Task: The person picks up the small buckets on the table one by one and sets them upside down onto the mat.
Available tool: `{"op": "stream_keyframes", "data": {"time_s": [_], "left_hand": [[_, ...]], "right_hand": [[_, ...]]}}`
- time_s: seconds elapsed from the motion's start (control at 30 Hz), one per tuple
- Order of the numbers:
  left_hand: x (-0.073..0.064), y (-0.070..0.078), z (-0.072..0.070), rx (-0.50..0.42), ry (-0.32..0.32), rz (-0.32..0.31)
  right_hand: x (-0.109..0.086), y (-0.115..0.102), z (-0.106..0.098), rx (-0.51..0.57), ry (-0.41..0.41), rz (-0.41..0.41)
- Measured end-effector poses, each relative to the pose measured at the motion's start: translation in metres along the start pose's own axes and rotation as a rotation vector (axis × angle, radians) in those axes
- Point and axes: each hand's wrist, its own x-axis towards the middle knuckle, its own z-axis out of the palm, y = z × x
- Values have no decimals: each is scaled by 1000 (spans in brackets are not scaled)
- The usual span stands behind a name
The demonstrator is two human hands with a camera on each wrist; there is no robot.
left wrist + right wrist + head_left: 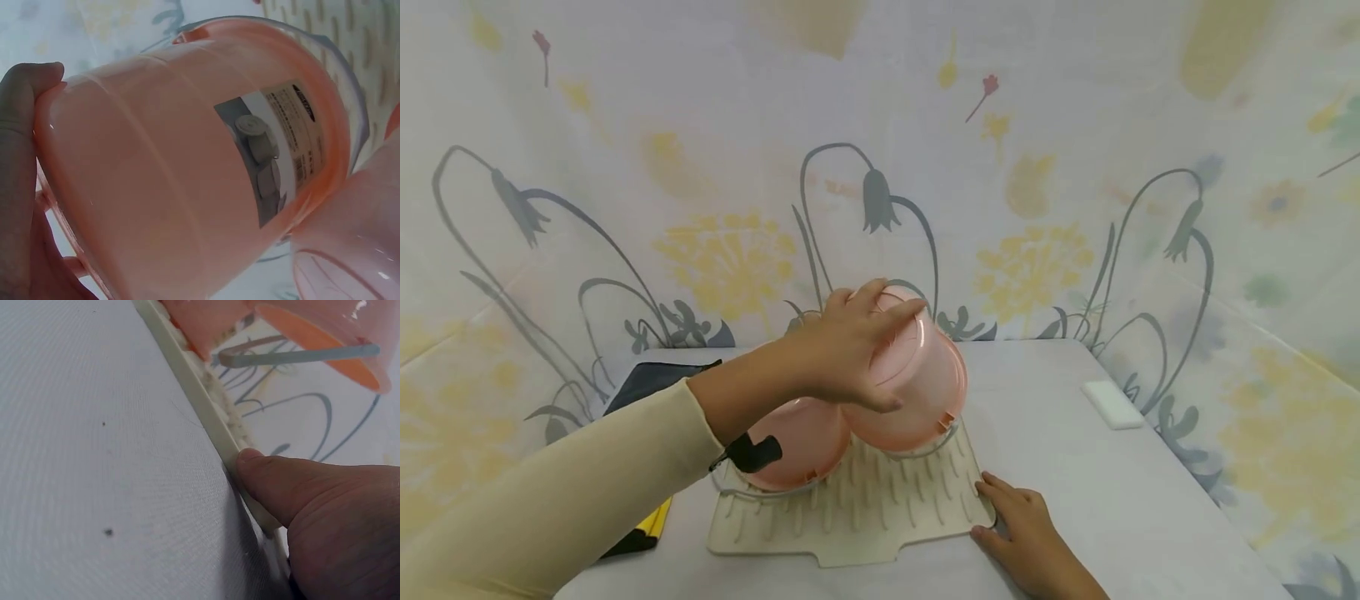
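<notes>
My left hand [842, 350] grips the base of a pink bucket [928, 383], fingers spread over its bottom. That bucket is upside down and tilted, its grey bail handle hanging at the rim above the beige drying rack [857, 533]. In the left wrist view, a printed label [275, 150] shows on its side. Just left of it, a second pink bucket [808, 437] stands upside down on the rack, partly hidden by my left wrist. At the rack's near right corner, my right hand [1026, 533] holds the edge, its thumb [269, 478] pressed against the side.
A white rectangular block [1111, 404] lies on the table's right side. Behind my left arm are a dark flat item [658, 379] and a yellow and black one [655, 518], both partly hidden. A flower-printed curtain [880, 125] hangs behind the white table [1037, 408].
</notes>
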Motion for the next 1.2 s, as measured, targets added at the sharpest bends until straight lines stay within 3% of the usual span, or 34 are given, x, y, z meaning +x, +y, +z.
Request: {"op": "stream_keyframes", "data": {"time_s": [0.13, 0.37, 0.73, 0.93, 1.2], "left_hand": [[13, 4, 1, 14, -44, 16], [34, 8, 6, 34, -141, -36], [61, 12, 41, -11, -112, -155], [74, 19, 63, 40, -112, -183], [86, 30, 76, -21, -134, -252]], "right_hand": [[0, -1, 0, 7, 10, 9], [0, -2, 3, 23, -9, 24], [1, -2, 0, 15, 11, 19], [1, -4, -2, 20, 10, 34], [0, -6, -1, 27, 8, 32]]}}
